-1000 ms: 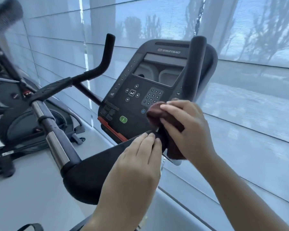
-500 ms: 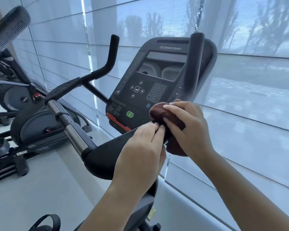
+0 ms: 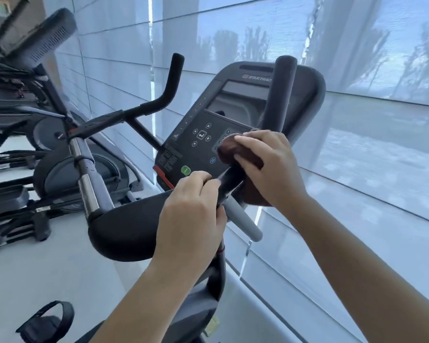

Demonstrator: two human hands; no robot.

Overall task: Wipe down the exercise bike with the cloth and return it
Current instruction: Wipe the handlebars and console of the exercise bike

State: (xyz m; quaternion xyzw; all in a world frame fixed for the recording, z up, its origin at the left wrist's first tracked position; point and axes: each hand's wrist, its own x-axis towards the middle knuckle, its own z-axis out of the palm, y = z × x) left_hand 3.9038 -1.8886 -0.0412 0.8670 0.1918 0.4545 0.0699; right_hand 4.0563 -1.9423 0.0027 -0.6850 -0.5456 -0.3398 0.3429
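Observation:
The black exercise bike (image 3: pixel 124 231) fills the middle of the view, with its console (image 3: pixel 203 134) tilted toward me and two upright handle ends. My right hand (image 3: pixel 270 164) grips a dark reddish-brown cloth (image 3: pixel 229 147) wrapped around the base of the right handlebar (image 3: pixel 280 95), just in front of the console keypad. My left hand (image 3: pixel 193 214) curls its fingers round the same handlebar a little lower, beside a grey bar section (image 3: pixel 243 219). Part of the cloth is hidden under my right palm.
Translucent window blinds (image 3: pixel 357 144) run close behind and to the right of the bike. Other exercise machines (image 3: pixel 22 144) stand to the left on the pale floor. A pedal with a strap (image 3: pixel 47 323) shows at the bottom left.
My left hand has gone from resting with straight fingers on the bar to curling round it. My view has shifted, so the bike sits further right. The right hand stays on the cloth.

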